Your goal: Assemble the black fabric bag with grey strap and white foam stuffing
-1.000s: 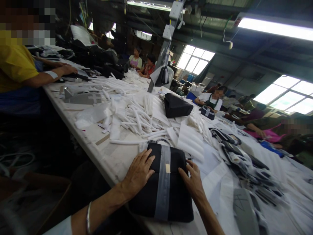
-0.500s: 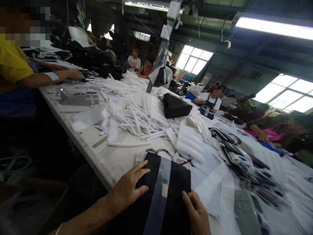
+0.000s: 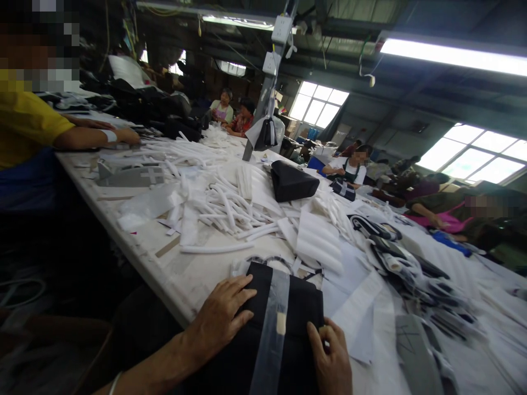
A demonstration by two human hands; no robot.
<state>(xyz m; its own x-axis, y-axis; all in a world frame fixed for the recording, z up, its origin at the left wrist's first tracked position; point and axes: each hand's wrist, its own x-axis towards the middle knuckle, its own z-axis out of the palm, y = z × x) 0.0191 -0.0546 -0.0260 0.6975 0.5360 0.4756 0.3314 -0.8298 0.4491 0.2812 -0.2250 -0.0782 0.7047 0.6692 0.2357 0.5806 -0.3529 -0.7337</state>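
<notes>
A black bag lies in front of me at the near edge of the table, its lower part running out of view. A translucent plastic strip runs lengthwise over it, with a small tan patch on it. My left hand rests on the bag's left side, fingers and thumb stretched and apart. At the right edge, my right hand grips the bag, thumb on top and the other fingers curled at the side. Handles wrapped in clear plastic stick out behind the bag.
White foam tubes and foam sheets cover the table's middle. A tape dispenser stands at left, another grey one at right. Wrapped straps lie to the right. Co-workers sit around; one in a yellow sleeve is at left.
The view has shifted slightly. Both hands stay on the bag, with the right fingers bent a little more at its edge. The yellow-sleeved co-worker's arm reaches slightly differently.
</notes>
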